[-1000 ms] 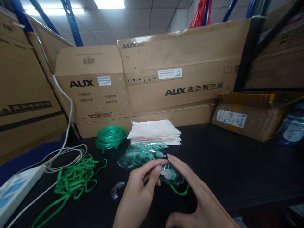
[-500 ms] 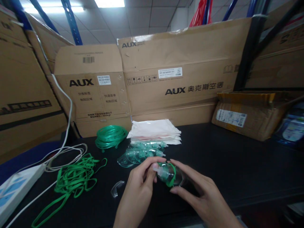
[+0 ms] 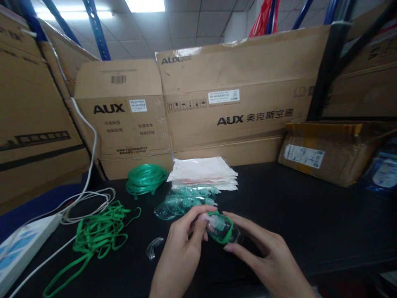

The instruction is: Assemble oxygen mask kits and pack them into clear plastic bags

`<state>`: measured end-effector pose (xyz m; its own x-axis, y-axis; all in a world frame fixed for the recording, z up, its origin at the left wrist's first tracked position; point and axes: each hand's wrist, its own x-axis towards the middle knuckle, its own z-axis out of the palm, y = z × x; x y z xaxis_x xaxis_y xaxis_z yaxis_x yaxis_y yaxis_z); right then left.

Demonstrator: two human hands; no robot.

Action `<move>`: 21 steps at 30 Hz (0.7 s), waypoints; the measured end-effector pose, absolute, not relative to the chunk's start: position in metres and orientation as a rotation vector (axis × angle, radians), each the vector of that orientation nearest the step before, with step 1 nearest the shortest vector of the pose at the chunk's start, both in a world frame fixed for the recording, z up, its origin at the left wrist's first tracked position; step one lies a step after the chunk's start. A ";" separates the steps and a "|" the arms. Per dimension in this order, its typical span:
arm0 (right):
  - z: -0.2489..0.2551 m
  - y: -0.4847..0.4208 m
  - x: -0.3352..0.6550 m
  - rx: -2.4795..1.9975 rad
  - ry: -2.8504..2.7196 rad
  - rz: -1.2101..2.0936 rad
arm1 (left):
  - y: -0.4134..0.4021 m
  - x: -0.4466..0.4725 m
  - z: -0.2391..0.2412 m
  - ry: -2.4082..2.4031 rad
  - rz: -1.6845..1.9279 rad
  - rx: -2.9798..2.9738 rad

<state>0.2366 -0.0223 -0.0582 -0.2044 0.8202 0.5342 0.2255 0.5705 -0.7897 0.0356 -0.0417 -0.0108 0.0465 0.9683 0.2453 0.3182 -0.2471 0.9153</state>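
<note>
Between my hands, just above the black tabletop, is a clear oxygen mask [image 3: 219,225] with a pale green connector and a bright green elastic strap around it. My left hand [image 3: 189,231] pinches the connector end between thumb and fingers. On the other side, my right hand [image 3: 262,244] curves its thumb and fingers around the wide end of the mask. Just beyond my left hand lie several more clear masks [image 3: 173,205] with green connectors. Thin clear strips [image 3: 152,247] sit on the table to the left of my left wrist.
Behind the masks is a stack of white packets [image 3: 201,169], beside a coil of green tubing [image 3: 145,180]. To the left are tangled green elastic cord [image 3: 99,231], white cables and a power strip [image 3: 29,244]. A cardboard box [image 3: 322,161] stands back right, before tall carton walls.
The mask has turned slightly in my hands, so its connector and strap show at a different angle. Both hands keep their hold. The whole view has shifted a little.
</note>
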 end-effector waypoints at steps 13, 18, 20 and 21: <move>-0.057 -0.009 0.236 -0.776 -1.783 0.828 | -0.038 0.040 -0.001 1.468 1.221 1.790; -0.058 -0.011 0.232 -0.787 -1.538 1.051 | -0.024 0.013 0.055 1.883 1.153 2.090; -0.055 -0.015 0.230 -0.794 -1.516 1.019 | -0.005 -0.007 0.083 2.213 0.842 2.235; -0.053 -0.017 0.230 -0.797 -1.531 1.007 | 0.007 -0.017 0.095 2.268 0.738 2.260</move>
<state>0.2301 -0.0171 -0.0529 -0.1894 0.8910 0.4125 -0.0265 0.4153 -0.9093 -0.0173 0.0071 0.0952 -0.0484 0.9123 0.4067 0.9769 -0.0416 0.2095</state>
